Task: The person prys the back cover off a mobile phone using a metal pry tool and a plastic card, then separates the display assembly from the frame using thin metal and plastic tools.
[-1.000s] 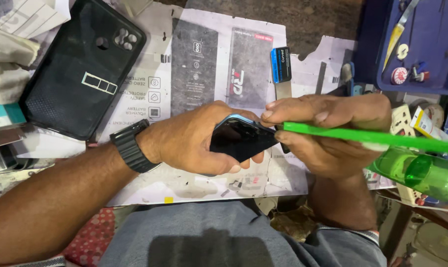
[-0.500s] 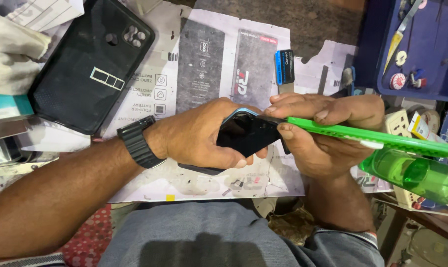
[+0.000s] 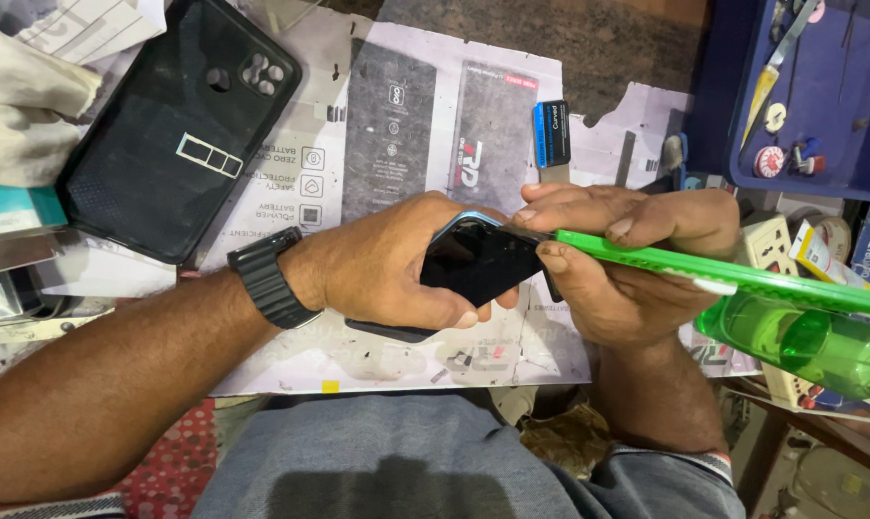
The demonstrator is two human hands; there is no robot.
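Dark phone screen [image 3: 478, 261], flattened grey packaging [image 3: 396, 125]

A phone repair workbench, by the look of it. A black textured phone back cover [image 3: 171, 125] lies at its left edge on flattened printed packaging sheets [image 3: 396, 115]. A blue plastic tray of small tools [image 3: 819, 96] fills the right corner.

2 hands [image 3: 396, 264] [image 3: 627, 259], 1 phone [image 3: 478, 261], 1 green tool [image 3: 704, 274], 1 black case [image 3: 180, 130], 1 green bottle [image 3: 809, 346] (approx. count).

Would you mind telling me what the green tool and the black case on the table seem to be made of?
The green tool looks like glossy hard plastic: a bright, even colour on a straight, flat blade. The black case seems matte rubbery plastic: a fine dotted texture, little shine and moulded camera cut-outs, though it could be stiffer.
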